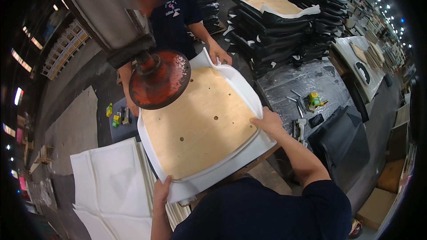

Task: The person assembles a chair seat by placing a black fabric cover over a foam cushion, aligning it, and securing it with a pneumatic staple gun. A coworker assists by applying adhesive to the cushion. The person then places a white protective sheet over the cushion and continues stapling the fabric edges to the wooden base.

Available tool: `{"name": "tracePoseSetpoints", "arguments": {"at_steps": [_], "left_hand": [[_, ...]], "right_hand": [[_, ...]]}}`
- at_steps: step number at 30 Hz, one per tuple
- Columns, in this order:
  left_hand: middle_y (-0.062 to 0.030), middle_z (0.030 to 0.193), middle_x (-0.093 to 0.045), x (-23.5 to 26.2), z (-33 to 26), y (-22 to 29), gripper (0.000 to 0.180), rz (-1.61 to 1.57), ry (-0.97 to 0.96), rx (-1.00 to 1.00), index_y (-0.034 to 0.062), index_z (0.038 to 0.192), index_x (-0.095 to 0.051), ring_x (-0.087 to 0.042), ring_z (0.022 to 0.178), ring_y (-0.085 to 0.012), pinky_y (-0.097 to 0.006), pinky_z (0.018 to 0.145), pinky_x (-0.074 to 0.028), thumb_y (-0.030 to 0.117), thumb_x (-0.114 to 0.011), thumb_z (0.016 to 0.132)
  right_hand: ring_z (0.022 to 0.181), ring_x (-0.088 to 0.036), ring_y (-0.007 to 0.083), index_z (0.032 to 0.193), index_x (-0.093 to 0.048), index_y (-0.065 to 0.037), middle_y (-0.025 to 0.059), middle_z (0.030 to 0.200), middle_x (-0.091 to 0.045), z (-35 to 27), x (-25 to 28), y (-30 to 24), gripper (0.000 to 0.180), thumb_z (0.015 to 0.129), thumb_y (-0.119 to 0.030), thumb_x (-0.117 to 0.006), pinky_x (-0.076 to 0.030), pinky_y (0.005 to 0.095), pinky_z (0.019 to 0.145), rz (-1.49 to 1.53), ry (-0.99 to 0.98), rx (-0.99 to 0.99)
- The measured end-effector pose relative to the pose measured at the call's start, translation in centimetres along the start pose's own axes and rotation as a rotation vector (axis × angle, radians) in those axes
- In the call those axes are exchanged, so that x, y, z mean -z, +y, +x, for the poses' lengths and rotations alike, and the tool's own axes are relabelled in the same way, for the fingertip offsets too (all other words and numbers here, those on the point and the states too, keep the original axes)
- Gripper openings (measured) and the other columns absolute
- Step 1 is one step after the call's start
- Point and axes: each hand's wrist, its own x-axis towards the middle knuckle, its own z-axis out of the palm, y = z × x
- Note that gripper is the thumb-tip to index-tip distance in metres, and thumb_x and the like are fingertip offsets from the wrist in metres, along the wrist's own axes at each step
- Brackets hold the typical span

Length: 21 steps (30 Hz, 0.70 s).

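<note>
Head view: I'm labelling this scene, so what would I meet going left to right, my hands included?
Yellow-and-green boxes, left hand, right hand, silver tool, folded black sheet. The plywood board overlaps the left hand's place, so I left it out.

My hands at work, well apart: my left forearm (161, 224) rises nearly straight from the bottom of the head view, the left hand (162, 190) closed, thumb (167, 180) uppermost, fingers largely hidden. My right forearm (299, 152), bare below a dark short sleeve (328, 202), angles up and leftward to the right hand (269, 122), held farther forward in a grip.
</note>
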Motion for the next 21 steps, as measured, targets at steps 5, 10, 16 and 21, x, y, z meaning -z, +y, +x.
{"name": "tracePoseSetpoints", "arguments": {"at_steps": [5,10,16,21], "left_hand": [[-0.0040,0.087,-0.068,4.0,1.3,1.2,0.040,-0.233,0.151,0.168,0.0005,0.125,-0.067,-0.067,0.075,-0.0145,-0.034,0.065,-0.055,0.038,-0.063,0.111],[-0.0041,0.094,-0.073,4.1,3.7,0.5,0.022,-0.330,0.042,0.005,0.0038,0.117,-0.066,-0.070,0.077,-0.0143,-0.030,0.065,-0.056,0.025,-0.068,0.109],[-0.0061,0.100,-0.076,3.2,4.8,0.6,0.016,-0.602,0.001,-0.035,0.0007,0.118,-0.068,-0.073,0.088,-0.0157,-0.033,0.077,-0.060,0.008,-0.066,0.104],[-0.0118,0.107,-0.076,3.6,5.0,0.4,0.032,-0.525,0.012,0.028,-0.0036,0.126,-0.071,-0.074,0.093,-0.0212,-0.035,0.081,-0.059,0.003,-0.070,0.095]], "right_hand": [[0.102,-0.078,0.0366,0.124,-0.071,0.004,0.0238,0.113,-0.078,1.7,0.6,4.6,0.064,0.095,-0.052,-0.079,-0.061,0.0479,0.087,0.250,-0.038,0.047],[0.097,-0.076,0.0210,0.135,-0.071,0.001,0.0122,0.112,-0.078,4.9,1.5,6.8,0.048,0.103,-0.035,-0.075,-0.063,0.0427,0.077,0.808,-0.159,-0.230],[0.097,-0.076,0.0207,0.139,-0.067,0.000,0.0129,0.117,-0.078,7.6,0.8,5.9,0.048,0.098,-0.021,-0.079,-0.063,0.0384,0.080,0.838,-0.364,-0.184],[0.098,-0.076,0.0208,0.138,-0.066,0.003,0.0139,0.117,-0.077,9.0,0.7,5.5,0.047,0.097,-0.017,-0.079,-0.064,0.0391,0.080,0.897,-0.512,-0.180]]}}
